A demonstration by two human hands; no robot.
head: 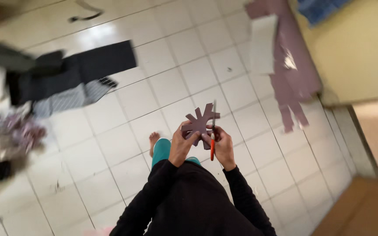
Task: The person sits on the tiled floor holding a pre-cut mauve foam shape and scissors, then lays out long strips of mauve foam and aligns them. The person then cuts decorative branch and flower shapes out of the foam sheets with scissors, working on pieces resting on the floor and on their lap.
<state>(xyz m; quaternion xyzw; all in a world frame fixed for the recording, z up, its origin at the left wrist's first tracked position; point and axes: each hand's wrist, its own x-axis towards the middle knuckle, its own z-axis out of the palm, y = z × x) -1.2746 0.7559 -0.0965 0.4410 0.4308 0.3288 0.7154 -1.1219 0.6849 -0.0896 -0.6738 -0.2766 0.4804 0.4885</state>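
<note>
My left hand [181, 146] grips the lower edge of a mauve cut-out with several spokes [201, 122], held up over the tiled floor. My right hand [222, 144] holds orange-handled scissors [213, 131], blades pointing up and touching the cut-out's right side. Both arms wear black sleeves. A bare foot and a teal trouser leg [159, 148] show under the hands.
Mauve sheet scraps [294, 78] and a white strip [262, 43] lie at the far right beside a yellow wall. Black and striped cloths [71, 76] spread at the left, with a crumpled pile [9, 140] below them. A brown box corner [364, 205] sits bottom right.
</note>
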